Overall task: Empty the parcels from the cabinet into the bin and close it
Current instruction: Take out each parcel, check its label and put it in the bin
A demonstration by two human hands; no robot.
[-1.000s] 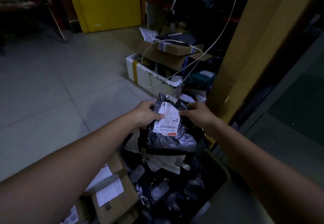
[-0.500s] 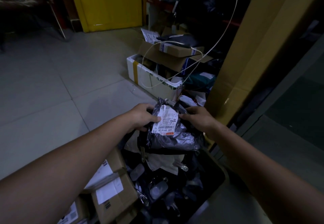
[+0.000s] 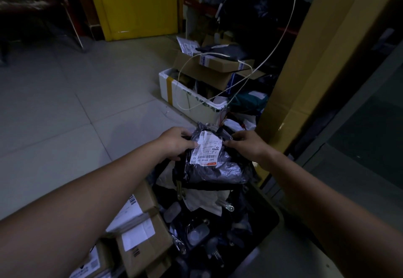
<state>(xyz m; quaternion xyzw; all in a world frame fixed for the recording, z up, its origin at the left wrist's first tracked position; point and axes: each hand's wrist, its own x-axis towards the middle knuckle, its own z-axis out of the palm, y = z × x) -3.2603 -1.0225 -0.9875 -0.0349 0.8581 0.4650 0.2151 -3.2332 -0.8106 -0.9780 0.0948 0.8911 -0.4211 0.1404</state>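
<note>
Since a moment ago, the grey shiny plastic parcel [image 3: 214, 168] has turned a little between our hands, so the white paper label [image 3: 206, 149] on it now sits crooked with its bar code on the left side. Our hands are in nearly the same spot as before. Our left hand [image 3: 174, 144] holds the left edge of the parcel, with the fingers curled under it and the thumb on top, touching the label. Our right hand [image 3: 246, 144] pinches the top right edge of the parcel, and its fingertips touch the label's other side. The parcel is up in the air, right over the far end of the black bin [image 3: 270, 219]. The bin is full of dark bags and small shiny things. Just to the left of the bin are brown cardboard boxes [image 3: 141, 240] with white stickers. Farther away, a white foam box [image 3: 185, 94] sits on the pale tiled floor [image 3: 65, 103], with more boxes piled in it. A thin white cable [image 3: 272, 53] hangs down over them. A yellow door [image 3: 139, 5] is at the back, and a tall brown cardboard sheet [image 3: 316, 60] stands on the right.
</note>
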